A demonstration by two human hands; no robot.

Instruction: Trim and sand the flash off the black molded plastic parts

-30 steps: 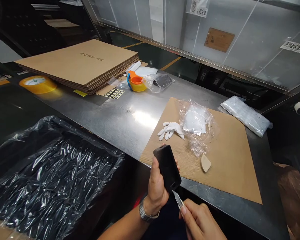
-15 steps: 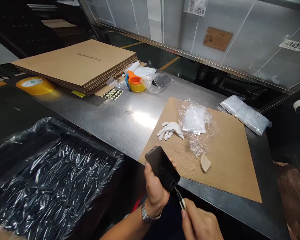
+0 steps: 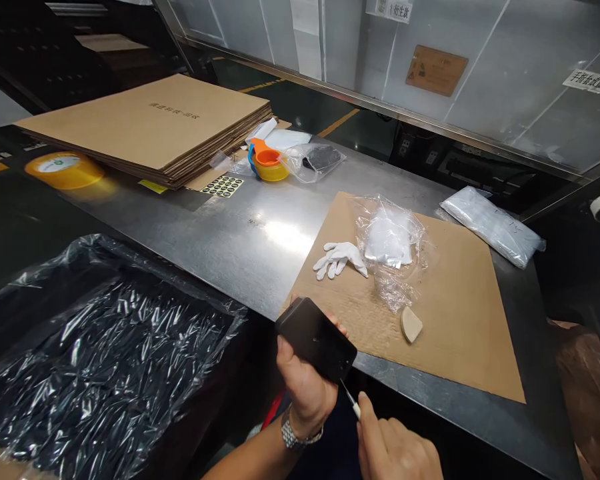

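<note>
Case point(image 3: 316, 339): lying in the left palm just past the bench's near edge, its long side now turning more sideways than in the earlier frames.
Left hand point(image 3: 304, 387): gripping the case, the thumb pressing its near side, fingers wrapping around the far side.
Right hand point(image 3: 397, 448): closing around the knife, the index finger stretching along the handle.
Knife point(image 3: 357, 409): pointing at the case's lower end, the tip now sitting farther left than before; whether it is touching is too small to tell.
Meaning: the turn is probably giving the blade a new angle on that end's edge, the work seemingly still going on there.
Glove point(image 3: 340, 259): lying on the cardboard point(image 3: 470, 300), unchanged.
Wedge point(image 3: 411, 325): resting beside the crumpled film point(image 3: 394, 288), also staying put.
Bench point(image 3: 220, 247): carrying the cardboard as before.
</note>
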